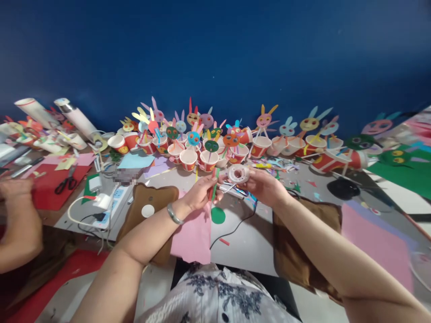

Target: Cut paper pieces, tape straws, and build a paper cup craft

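Observation:
My left hand (202,193), with a bracelet at the wrist, is closed on narrow green and red paper strips (214,185) held upright. Close beside it, the fingers of my right hand (271,185) grip a roll of tape (239,174) with a pale ring-shaped core. The left fingertips come near the roll's edge; whether a piece of tape spans the gap I cannot tell. Below the hands lie a green paper circle (218,215), a pink paper sheet (191,237) and a small red scrap (224,242).
Paper cups (188,160) with paper rabbit figures line the blue wall. A power strip (114,204), scissors (66,180) and a brown cloth pad (156,211) are leftward. To the right are another brown pad (308,237) and a black mouse (343,188). Another person's arm (20,220) is far left.

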The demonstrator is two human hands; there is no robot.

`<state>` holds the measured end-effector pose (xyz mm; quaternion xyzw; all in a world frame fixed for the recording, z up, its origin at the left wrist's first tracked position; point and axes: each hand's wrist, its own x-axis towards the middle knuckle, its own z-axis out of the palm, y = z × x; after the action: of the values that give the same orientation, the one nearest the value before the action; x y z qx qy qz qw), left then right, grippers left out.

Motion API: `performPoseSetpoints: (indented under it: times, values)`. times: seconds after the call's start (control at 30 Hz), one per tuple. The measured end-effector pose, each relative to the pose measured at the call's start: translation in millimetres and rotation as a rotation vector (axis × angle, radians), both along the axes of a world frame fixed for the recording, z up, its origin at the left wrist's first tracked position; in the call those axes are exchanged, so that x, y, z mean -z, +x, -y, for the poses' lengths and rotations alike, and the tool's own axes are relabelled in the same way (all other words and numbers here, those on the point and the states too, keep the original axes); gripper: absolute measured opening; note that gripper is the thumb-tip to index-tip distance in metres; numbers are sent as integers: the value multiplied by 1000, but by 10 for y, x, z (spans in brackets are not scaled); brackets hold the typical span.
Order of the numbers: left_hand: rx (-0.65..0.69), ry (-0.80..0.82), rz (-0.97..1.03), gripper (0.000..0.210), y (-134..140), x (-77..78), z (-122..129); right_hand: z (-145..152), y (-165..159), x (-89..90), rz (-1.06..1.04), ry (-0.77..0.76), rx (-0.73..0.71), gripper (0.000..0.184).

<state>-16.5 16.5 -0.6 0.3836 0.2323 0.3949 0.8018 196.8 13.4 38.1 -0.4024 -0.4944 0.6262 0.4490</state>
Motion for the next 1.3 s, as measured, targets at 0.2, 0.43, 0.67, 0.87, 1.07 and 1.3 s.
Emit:
performPoseSetpoints:
  times: [0.2, 0.43, 0.67, 0.87, 1.07, 1.3]
  values:
    - [-29, 0, 29, 42, 3, 9, -31, -153, -221, 265, -235, -105, 60, 22]
    - [-122, 58, -117, 44, 55, 31, 24, -128, -216, 359, -314, -176, 145, 23]
    - [-194, 294, -392, 42, 115, 41, 121, 2, -274, 368, -328, -193, 200, 26]
    - [-211, 332, -405, 43, 108, 57, 138, 45, -280, 386, -274, -110, 155, 17]
    - [-58, 193, -287, 42, 5, 13, 97, 44, -206, 361, 9, 207, 31, 24]
    - [-71, 170, -281, 40, -17, -9, 79, 12, -137, 379, 608, 748, 190, 20]
